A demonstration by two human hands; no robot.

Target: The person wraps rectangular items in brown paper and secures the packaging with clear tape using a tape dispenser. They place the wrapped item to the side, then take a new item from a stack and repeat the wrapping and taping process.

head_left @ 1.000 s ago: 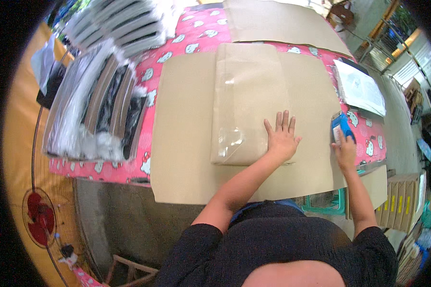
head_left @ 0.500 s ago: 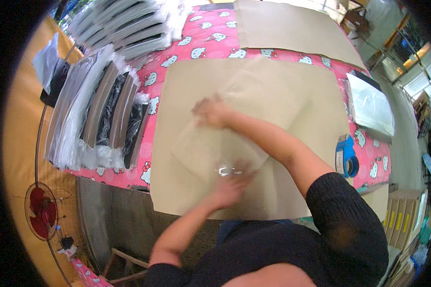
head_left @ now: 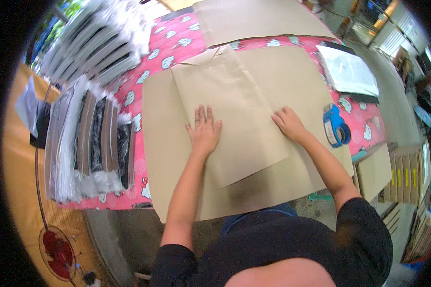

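Handling folded kraft-paper packet (head_left: 244,119), aslant atop larger kraft sheet (head_left: 292,71): left hand (head_left: 204,131) laid flat on packet, fingers extended; right hand (head_left: 289,124) at packet's right edge, fingers curled, cannot tell whether pinching paper. Blue tape dispenser (head_left: 333,119) near sheet's right edge. Plastic-wrapped stacks (head_left: 86,138) at left, on pink cat-print tablecloth (head_left: 171,47). Second kraft sheet (head_left: 258,21) beyond, at tablecloth's far side.

Dark lettering along a pale label (head_left: 329,134) on the blue tape dispenser (head_left: 335,117) — one short word, yellow strips (head_left: 400,177) on brown boxes (head_left: 403,192) below and right of the tape dispenser — any writing there too small to read.
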